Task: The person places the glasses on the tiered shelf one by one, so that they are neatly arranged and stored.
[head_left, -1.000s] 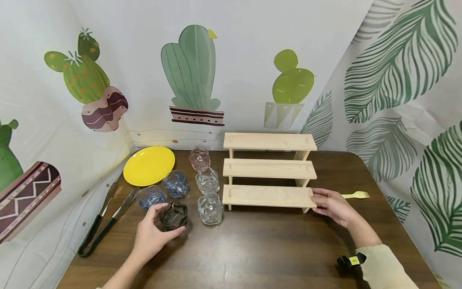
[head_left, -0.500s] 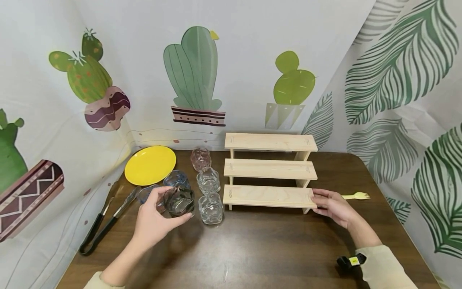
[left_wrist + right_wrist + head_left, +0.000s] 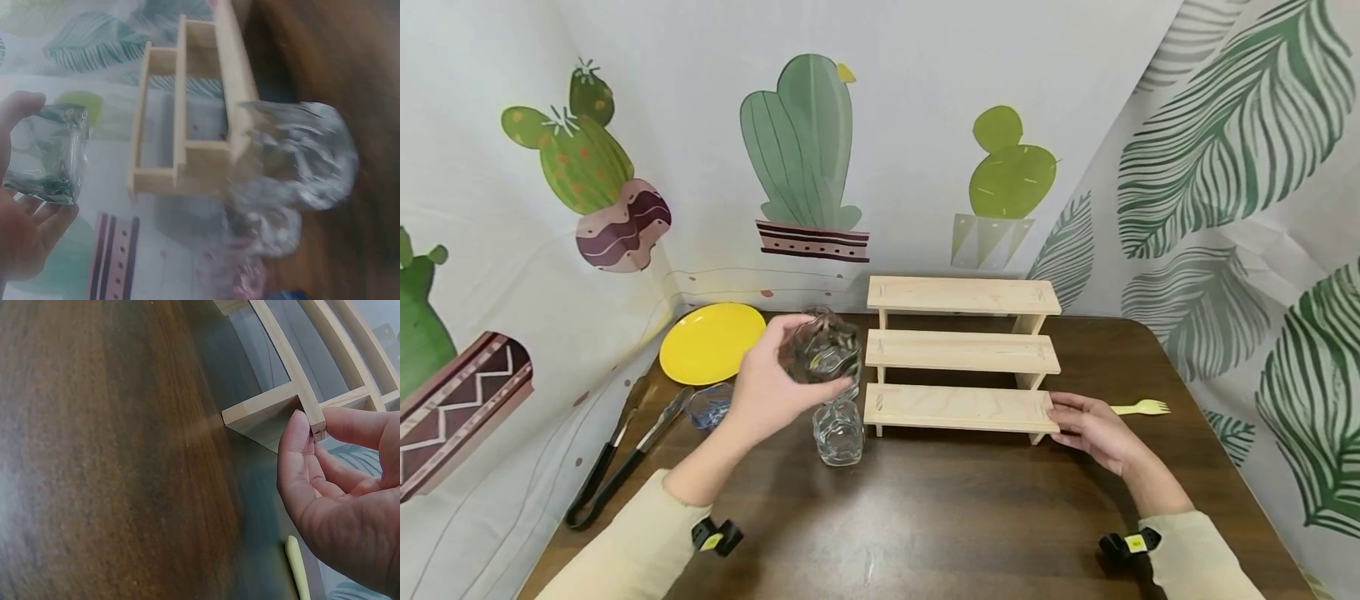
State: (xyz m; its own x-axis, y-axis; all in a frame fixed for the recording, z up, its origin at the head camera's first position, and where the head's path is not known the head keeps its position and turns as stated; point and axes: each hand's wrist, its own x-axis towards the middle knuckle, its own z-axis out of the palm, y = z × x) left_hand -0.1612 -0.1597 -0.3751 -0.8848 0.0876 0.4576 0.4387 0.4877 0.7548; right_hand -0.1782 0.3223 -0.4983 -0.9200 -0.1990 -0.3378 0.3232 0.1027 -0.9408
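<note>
My left hand [image 3: 769,387] grips a smoky dark glass [image 3: 826,346] between thumb and fingers, raised above the table. In the left wrist view that drinking glass [image 3: 47,153] looks greyish and see-through. My right hand [image 3: 1093,429] pinches the right end of the lowest board of a three-step wooden shelf [image 3: 962,406]; the right wrist view shows thumb and fingers at the board's corner [image 3: 315,422]. A clear glass [image 3: 838,435] stands left of the shelf. Another clear glass and a pink glass [image 3: 249,278] are mostly hidden behind the held one in the head view.
One blue glass [image 3: 710,406] stands by my left forearm; a second is hidden behind the hand. Farther left are a yellow plate [image 3: 711,343] and black-handled tongs [image 3: 625,467]. A pale yellow fork [image 3: 1142,407] lies right of the shelf. Patterned cloth hangs behind the table.
My left hand has lifted the dark glass off the table and carried it right and up, over the other glasses. The right hand stays at the shelf's end.
</note>
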